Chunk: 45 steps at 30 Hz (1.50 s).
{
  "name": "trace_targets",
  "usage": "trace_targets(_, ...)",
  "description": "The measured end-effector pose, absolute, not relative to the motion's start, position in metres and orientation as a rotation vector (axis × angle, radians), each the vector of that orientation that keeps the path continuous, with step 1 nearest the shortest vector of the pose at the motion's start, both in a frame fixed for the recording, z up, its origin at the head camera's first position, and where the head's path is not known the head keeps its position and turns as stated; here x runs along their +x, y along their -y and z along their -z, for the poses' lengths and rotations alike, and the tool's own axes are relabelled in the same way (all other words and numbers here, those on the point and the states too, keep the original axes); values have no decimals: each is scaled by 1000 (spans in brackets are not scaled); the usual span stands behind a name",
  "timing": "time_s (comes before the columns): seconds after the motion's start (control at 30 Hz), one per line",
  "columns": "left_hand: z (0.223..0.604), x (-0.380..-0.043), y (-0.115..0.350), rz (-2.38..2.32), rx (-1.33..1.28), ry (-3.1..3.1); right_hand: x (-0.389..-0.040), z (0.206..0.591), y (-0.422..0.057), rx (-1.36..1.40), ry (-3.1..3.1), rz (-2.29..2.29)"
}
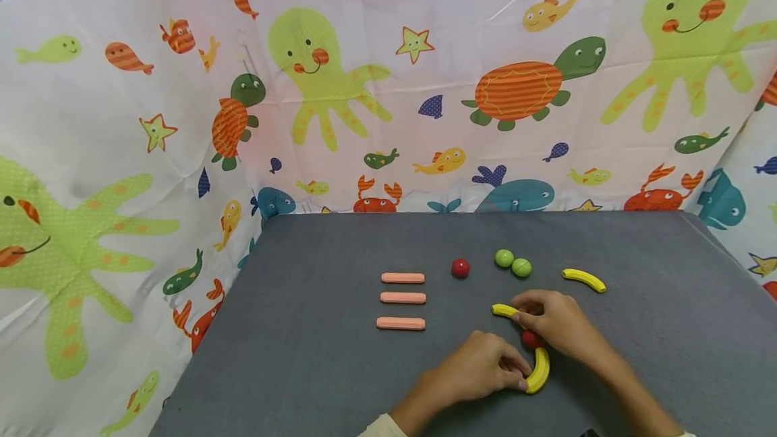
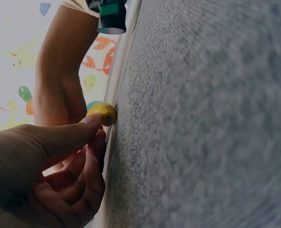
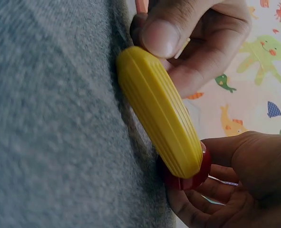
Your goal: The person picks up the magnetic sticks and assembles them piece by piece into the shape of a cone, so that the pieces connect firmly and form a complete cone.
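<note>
- Furthest left, well apart from my hands, three pink plastic-looking bars lie one below another, with a glossy red ball to their right.
- My left hand pinches the lower end of a curved yellow plastic-looking banana; pulling or twisting there could open the curve's contact with its neighbour.
- Beyond, two light-green balls sit side by side.
- My right hand pinches a second yellow banana, partly behind my fingers; a careless lift could nudge the small red ball by my palm and, being round, it might roll.
- That ball sits between both bananas; the nearer one looks smooth, glossy, faceted, with fine grooves and a blunt end.
- Furthest right, a third yellow banana lies alone.
</note>
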<state>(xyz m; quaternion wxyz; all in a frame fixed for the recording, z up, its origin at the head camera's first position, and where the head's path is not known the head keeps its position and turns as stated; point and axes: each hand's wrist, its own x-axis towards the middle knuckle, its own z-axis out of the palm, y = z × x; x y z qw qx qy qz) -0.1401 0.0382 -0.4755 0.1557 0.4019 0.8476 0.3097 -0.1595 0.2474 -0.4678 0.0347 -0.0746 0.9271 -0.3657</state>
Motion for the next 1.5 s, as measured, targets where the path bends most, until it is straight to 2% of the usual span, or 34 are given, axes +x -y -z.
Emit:
trace_targets(0.47, 472, -150, -30, -1041, 1093, -2386, -159, 469, -243, -209, -2845, 1108)
trace_targets(1.03, 461, -204, 12, -1527, 751, -2429, -158, 471, -241, -227, -2884, 1070)
trace_targets(1.5, 460, -252, 2, -1244, 693, -2773, -158, 468, -241, -195, -2840, 1132)
